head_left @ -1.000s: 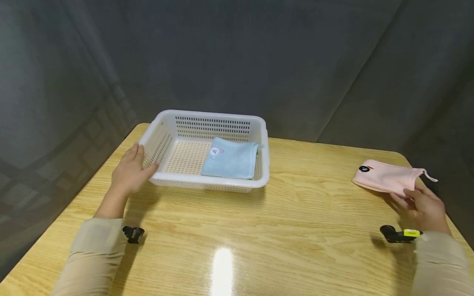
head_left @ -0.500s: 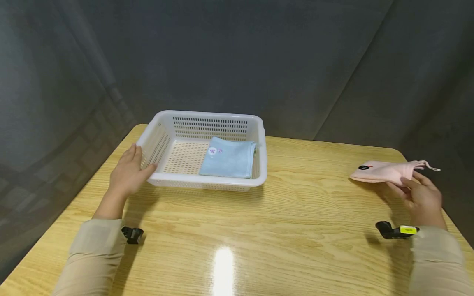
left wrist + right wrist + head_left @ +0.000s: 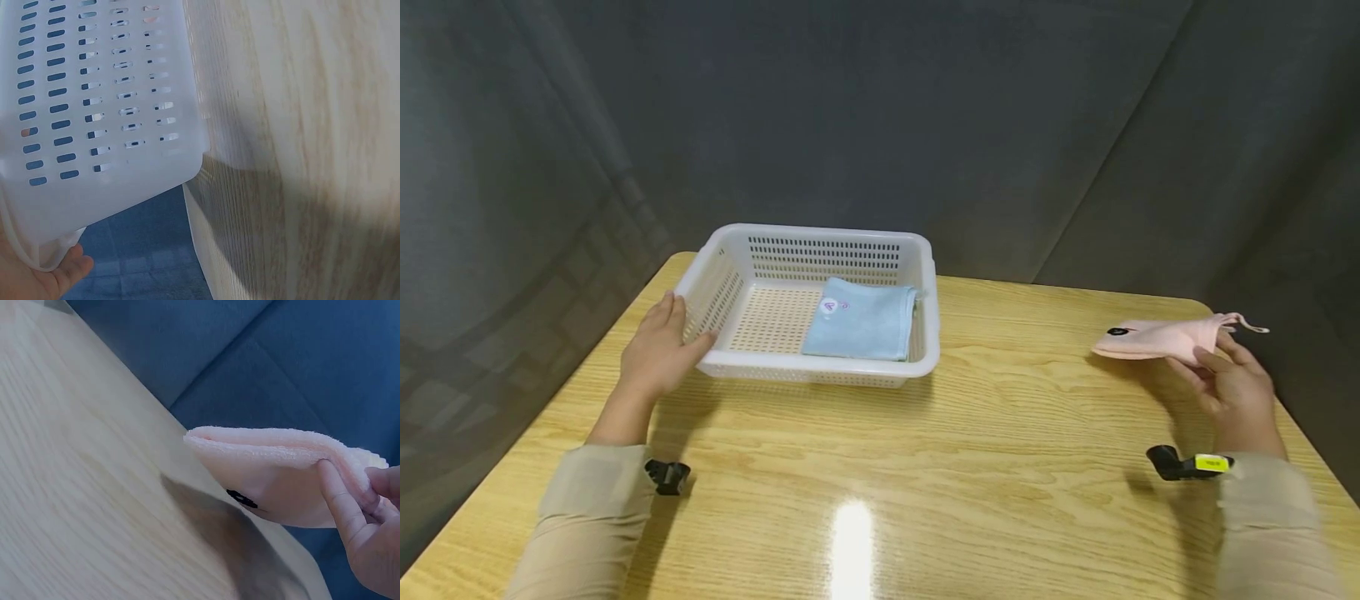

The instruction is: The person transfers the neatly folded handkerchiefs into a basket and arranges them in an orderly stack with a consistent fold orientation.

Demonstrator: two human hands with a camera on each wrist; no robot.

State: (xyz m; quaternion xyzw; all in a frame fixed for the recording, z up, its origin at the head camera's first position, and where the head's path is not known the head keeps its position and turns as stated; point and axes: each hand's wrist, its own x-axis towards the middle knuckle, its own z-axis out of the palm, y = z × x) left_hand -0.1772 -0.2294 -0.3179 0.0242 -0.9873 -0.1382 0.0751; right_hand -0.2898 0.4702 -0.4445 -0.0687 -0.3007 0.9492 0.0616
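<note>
My left hand (image 3: 658,346) grips the front left corner of a white perforated plastic basket (image 3: 820,365), thumb along the front rim. In the left wrist view its fingertips show beside the rim of the basket (image 3: 134,184). A folded light blue towel (image 3: 865,329) with a round emblem lies in the basket's right part. On the far right my right hand (image 3: 1243,392) pinches a folded pink towel (image 3: 1157,340) with a black patch and a hanging loop. The right wrist view shows the thumb and fingers around the fold of the pink towel (image 3: 275,481), raised above the table.
A light wood table (image 3: 1000,467) lies under everything, with a bright glare near the front. Dark grey curtain (image 3: 880,117) hangs behind it and at the sides. A small black camera (image 3: 1187,463) is worn at the right wrist, another camera (image 3: 667,477) at the left.
The right hand has lifted the pink towel and shifted it a little to the left, and the towel's free end droops more edge-on. The left hand stays at the basket corner.
</note>
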